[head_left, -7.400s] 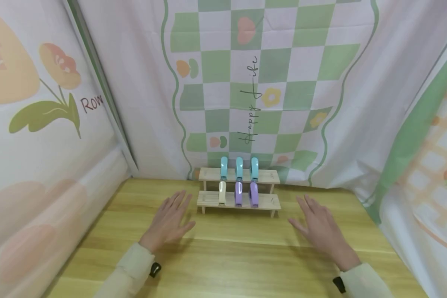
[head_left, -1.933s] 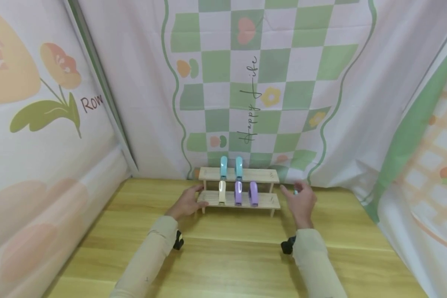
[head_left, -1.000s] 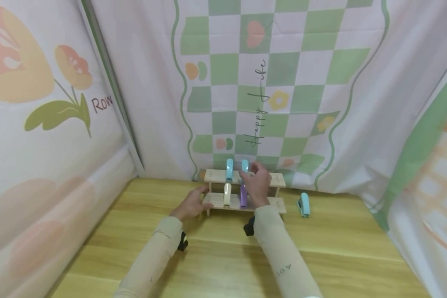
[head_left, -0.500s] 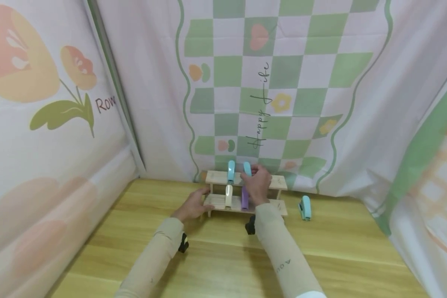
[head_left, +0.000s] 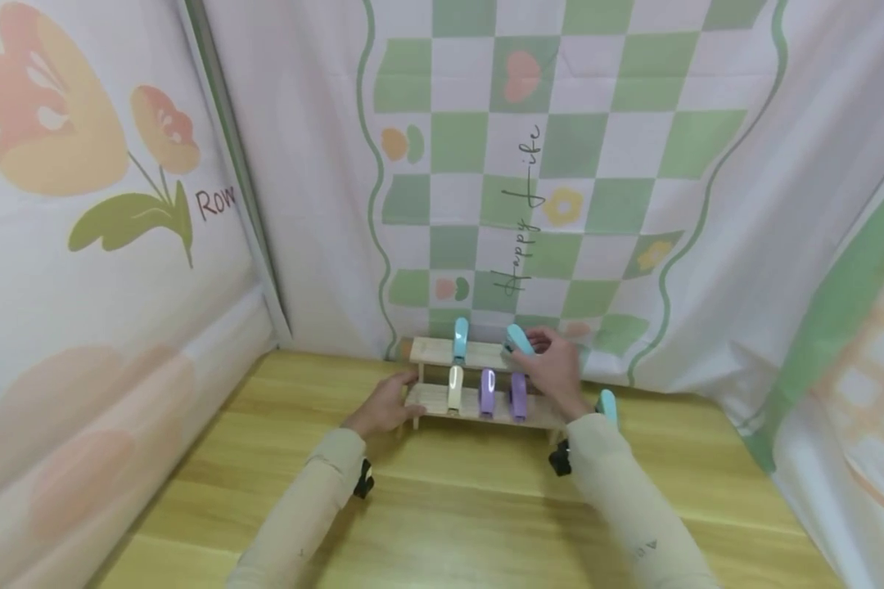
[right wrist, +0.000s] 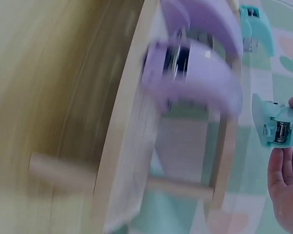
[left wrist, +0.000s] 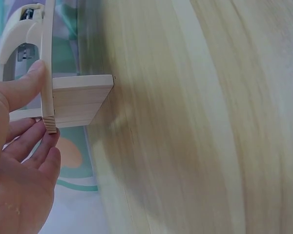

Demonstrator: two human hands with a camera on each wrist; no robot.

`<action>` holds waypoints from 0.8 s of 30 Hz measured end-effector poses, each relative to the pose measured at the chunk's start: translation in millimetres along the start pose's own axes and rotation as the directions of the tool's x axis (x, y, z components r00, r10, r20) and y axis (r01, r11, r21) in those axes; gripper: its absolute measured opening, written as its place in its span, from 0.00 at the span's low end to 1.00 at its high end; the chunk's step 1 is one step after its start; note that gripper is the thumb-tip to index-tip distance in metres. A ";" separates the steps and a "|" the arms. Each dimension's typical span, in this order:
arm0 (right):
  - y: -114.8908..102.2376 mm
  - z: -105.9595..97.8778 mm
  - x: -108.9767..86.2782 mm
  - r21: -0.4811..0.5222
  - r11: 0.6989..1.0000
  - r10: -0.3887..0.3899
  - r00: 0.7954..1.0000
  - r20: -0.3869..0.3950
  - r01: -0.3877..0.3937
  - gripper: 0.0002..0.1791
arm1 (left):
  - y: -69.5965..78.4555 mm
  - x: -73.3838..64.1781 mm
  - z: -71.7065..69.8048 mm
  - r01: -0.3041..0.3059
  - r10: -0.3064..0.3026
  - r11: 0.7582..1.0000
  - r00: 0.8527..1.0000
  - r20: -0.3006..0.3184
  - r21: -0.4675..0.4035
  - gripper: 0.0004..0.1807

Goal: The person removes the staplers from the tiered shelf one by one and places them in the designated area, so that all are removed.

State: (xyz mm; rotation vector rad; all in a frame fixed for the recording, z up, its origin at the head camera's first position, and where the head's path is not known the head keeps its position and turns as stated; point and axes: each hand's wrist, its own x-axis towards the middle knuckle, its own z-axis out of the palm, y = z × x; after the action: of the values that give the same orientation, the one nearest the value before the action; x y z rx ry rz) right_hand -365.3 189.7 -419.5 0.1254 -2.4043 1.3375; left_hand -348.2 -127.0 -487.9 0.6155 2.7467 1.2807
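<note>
In the head view my right hand (head_left: 556, 368) pinches a small teal stapler (head_left: 519, 338) above the right part of the upper shelf. The right wrist view shows this held stapler (right wrist: 282, 127) off the shelf, between thumb and fingers. My left hand (head_left: 385, 405) grips the left end of the two-tier wooden rack (head_left: 432, 398), thumb on top of the lower shelf and fingers beneath. Another teal stapler (head_left: 460, 339) stands on the upper shelf. On the lower shelf stand a cream stapler (head_left: 454, 389) and two purple staplers, one in the middle (head_left: 488, 393) and one right (head_left: 518, 397).
A third teal stapler (head_left: 607, 406) stands on the table right of the rack, partly hidden by my right sleeve (head_left: 619, 466). The wooden table (head_left: 457, 515) reaches back to a checkered curtain (head_left: 516, 204) close behind the rack. More curtain hangs on both sides.
One teal stapler went from the upper shelf to the table on the right. My right hand has since lifted the middle teal one and moved right; my left hand came to the rack's end.
</note>
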 end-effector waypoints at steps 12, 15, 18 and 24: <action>46.9 -79.1 -21.5 -0.133 0.990 -0.035 0.999 -0.002 0.035 0.20 | -2.0 1.5 1.0 0.018 -0.018 1.000 1.000 0.001 -0.006 0.41; 59.5 -99.5 -27.2 -0.145 0.989 -0.029 1.000 -0.007 0.028 0.21 | -1.6 1.2 1.4 0.021 -0.021 1.000 1.000 -0.006 -0.007 0.40; 72.8 -119.9 -31.9 -0.164 0.986 -0.028 0.999 -0.032 0.022 0.22 | -1.4 0.9 1.8 0.022 -0.022 1.000 1.000 -0.011 -0.013 0.40; 102.2 -152.4 -39.0 -0.194 0.980 0.021 0.996 -0.083 -0.037 0.23 | 1.3 -0.1 1.8 0.027 -0.027 1.000 1.000 -0.009 -0.005 0.39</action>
State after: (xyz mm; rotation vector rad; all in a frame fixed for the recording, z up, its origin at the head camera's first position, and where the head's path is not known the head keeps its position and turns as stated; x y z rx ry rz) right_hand -312.1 367.9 -443.8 -0.0171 -2.4610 1.0891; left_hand -347.3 -125.0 -488.1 0.5720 2.7484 1.2874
